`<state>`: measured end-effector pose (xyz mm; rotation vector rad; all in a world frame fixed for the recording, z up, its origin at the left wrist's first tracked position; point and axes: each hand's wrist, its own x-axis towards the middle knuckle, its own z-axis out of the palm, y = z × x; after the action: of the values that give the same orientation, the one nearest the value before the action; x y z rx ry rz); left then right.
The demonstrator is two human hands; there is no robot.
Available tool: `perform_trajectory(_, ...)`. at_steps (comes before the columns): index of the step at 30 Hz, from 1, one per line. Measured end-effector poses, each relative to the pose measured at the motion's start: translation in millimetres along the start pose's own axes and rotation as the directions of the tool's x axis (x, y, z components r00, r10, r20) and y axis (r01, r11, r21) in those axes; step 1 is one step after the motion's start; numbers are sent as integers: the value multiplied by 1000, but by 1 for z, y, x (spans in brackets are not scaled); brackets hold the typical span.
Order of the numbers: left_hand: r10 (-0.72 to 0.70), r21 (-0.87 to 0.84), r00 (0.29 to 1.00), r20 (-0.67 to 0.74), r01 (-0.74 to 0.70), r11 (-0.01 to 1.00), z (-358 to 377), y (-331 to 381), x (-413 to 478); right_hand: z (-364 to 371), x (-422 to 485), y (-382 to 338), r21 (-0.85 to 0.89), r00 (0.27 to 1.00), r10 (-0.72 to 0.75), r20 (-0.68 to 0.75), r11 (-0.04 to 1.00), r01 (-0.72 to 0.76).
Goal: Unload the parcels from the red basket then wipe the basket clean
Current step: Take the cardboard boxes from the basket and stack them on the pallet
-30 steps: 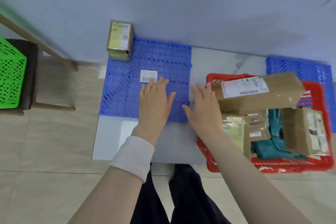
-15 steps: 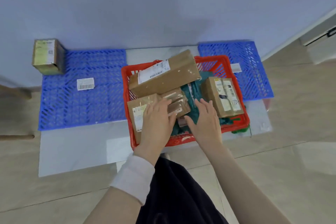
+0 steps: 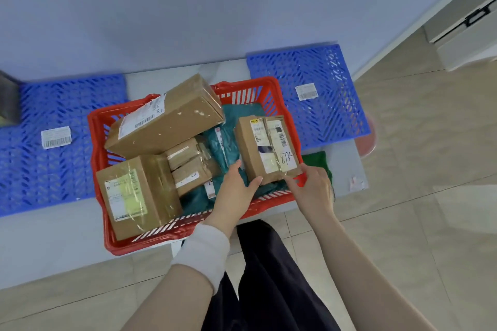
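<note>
The red basket (image 3: 98, 126) sits on the pale board beside the left blue mat (image 3: 53, 174) and is still loaded with a long box (image 3: 172, 121), smaller parcels and teal bags (image 3: 228, 137). A second ago both hands lay flat over that mat. Now the left hand (image 3: 236, 188) and right hand (image 3: 309, 188) clasp the near corners of the labelled box (image 3: 269, 148) inside the basket, fingers curled. Judgement: another lift-out is beginning, and wiping remains distant.
</note>
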<state>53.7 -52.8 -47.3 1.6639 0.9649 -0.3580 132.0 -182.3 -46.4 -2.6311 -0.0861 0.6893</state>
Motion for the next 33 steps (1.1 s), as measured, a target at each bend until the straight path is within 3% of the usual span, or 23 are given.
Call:
perform_trajectory(6,-173,-178,982,-71,159,971,37,10,24,-1,44,19,-57,991,-67,113,996,74)
perform_trajectory(16,-255,-230,956,-145,218,948,44,7,35,4,53,21,19,988,-39,151,999,37)
perform_trajectory(23,-209,-324,965,-161,148,934,37,5,18,-9,55,14,192,990,-25,138,981,-2)
perform_trajectory(28,-153,-364,967,-206,69,929,24,4,-2,-17,28,0,447,985,-46,164,894,-33)
perform_trajectory(33,-44,-418,961,-274,-78,905,-9,2,-36,-22,-17,-25,558,992,-105,72,828,47)
